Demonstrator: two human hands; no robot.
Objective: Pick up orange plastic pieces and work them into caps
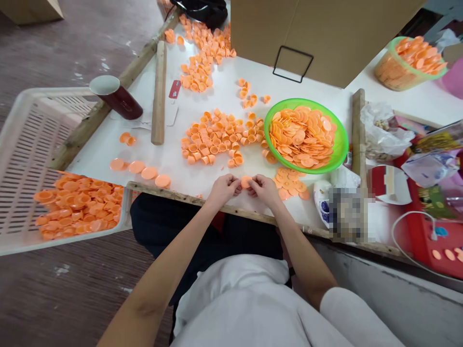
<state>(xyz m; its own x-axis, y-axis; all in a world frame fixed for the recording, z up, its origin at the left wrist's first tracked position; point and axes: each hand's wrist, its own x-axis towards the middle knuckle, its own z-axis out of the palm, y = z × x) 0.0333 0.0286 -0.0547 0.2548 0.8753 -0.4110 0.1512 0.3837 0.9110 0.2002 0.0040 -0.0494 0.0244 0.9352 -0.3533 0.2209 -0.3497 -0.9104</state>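
White tabletop point(224, 96) fills the view, edged by a wooden strip. At its near edge an orange cap point(246, 181) is pinched between the left hand point(224, 189) and the right hand point(263, 189), fingertips closed on it from both sides. Just right of the right hand, loose orange discs point(289, 185) are spread; beyond them a green bowl point(342, 144) of discs is set. Ahead of the hands orange cups point(217, 137) are heaped. Far left, a white crate point(21, 144) is seen holding finished pieces.

A dark red cup point(116, 98) stands at the table's left edge beside a wooden stick point(158, 91) — behind, a cardboard box point(318, 33); right, a crumpled plastic bag point(383, 132) — perhaps holding nuts
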